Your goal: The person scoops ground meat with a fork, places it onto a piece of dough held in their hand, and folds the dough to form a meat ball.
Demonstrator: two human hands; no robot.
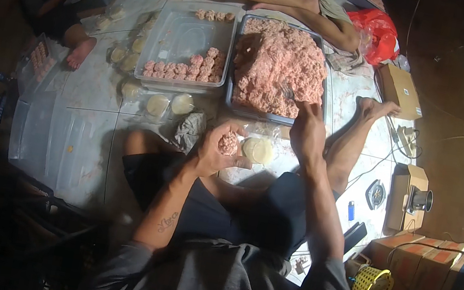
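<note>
Grey shirt [231, 288] and dark shorts [220, 211] of the seated person fill the lower middle of the view; both forearms rise from there.

Left hand [215, 151]: grip cupped, fingers curled partway round a small pink lump of minced meat [228, 143], held just above the lap. Just beside it, to the right, a pale round wrapper [259, 150] lies on the tiled floor [93, 89].

Right hand [308, 130]: reaches forward to the near rim of the grey tray [262, 115]. Fingertips are at the edge of the big mound of mince [283, 67], with something thin and metallic at the fingertips. Cannot tell how far this grip is closed, or whether it holds that item.

Left of the grey tray, touching it side by side: clear tub [187, 31] with rows of formed meat portions [183, 68] along its near side.

Round dough discs [158, 105] lie on the floor before and left of the tub.

Right side: cardboard boxes [428, 266], yellow basket [371, 287].

Far edge: another person's forearms [293, 7], red bag [379, 31].
</note>
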